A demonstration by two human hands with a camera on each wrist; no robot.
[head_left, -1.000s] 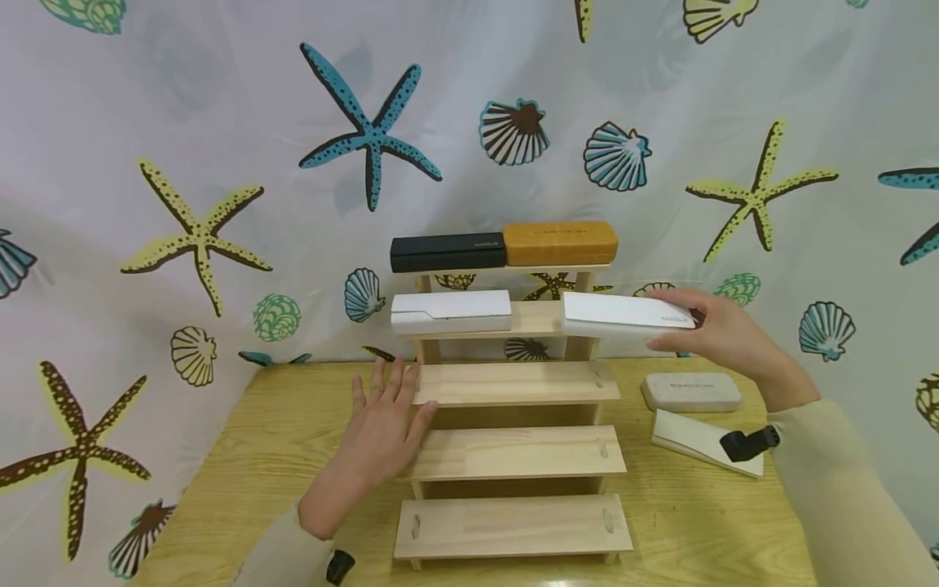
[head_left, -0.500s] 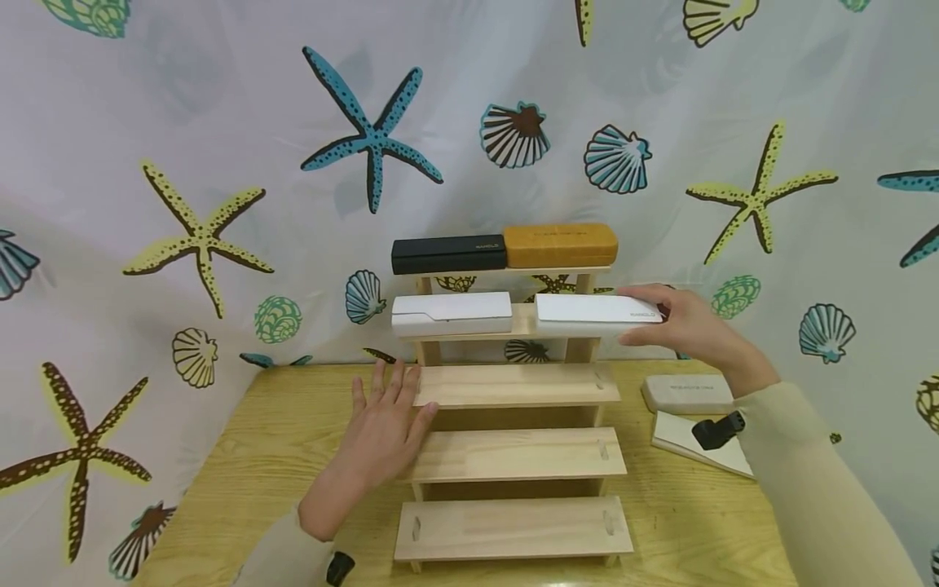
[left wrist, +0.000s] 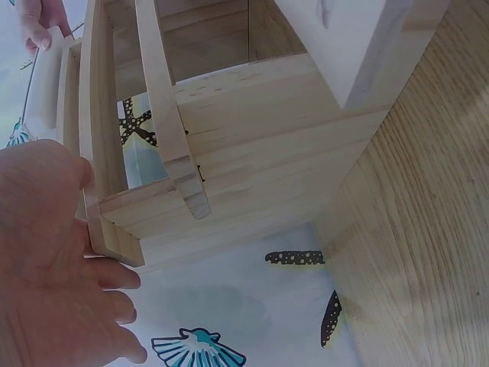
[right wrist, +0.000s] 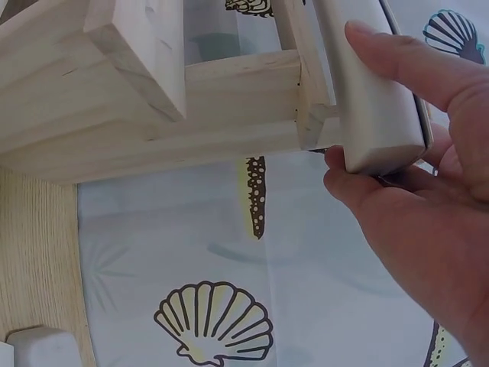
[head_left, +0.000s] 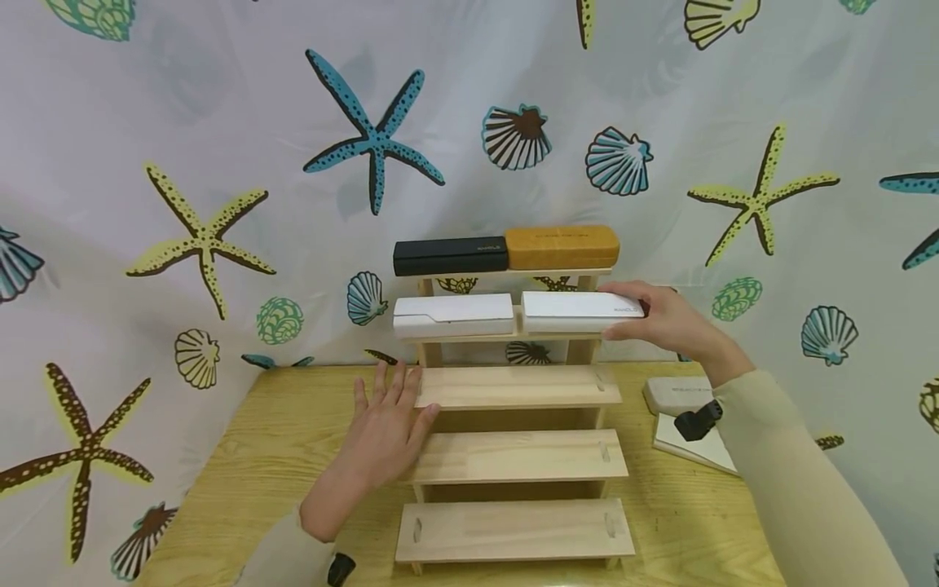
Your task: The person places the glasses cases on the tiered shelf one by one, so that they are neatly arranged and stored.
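Note:
My right hand (head_left: 663,319) holds the right end of a white glasses case (head_left: 579,311), thumb on its front and fingers behind. The case lies along the second-highest shelf of a stepped wooden rack (head_left: 513,456), and the right wrist view shows its end (right wrist: 382,145) sticking out past the shelf. Beside it on the same shelf sits another white glasses case (head_left: 453,318), a narrow gap between them. With fingers spread and nearly straight, my left hand (head_left: 385,428) rests against the left end of the middle shelf (head_left: 513,385).
On the top shelf stand a black case (head_left: 450,257) and an orange-brown case (head_left: 562,248), end to end. Right of the rack, a grey-white case (head_left: 675,395) and a flat white case (head_left: 693,442) lie on the wooden table (head_left: 271,456). A patterned curtain (head_left: 469,49) hangs behind.
My right hand has moved the white glasses case leftward along the second-highest shelf, closing most of the gap to the other white case. My left hand has stayed in place.

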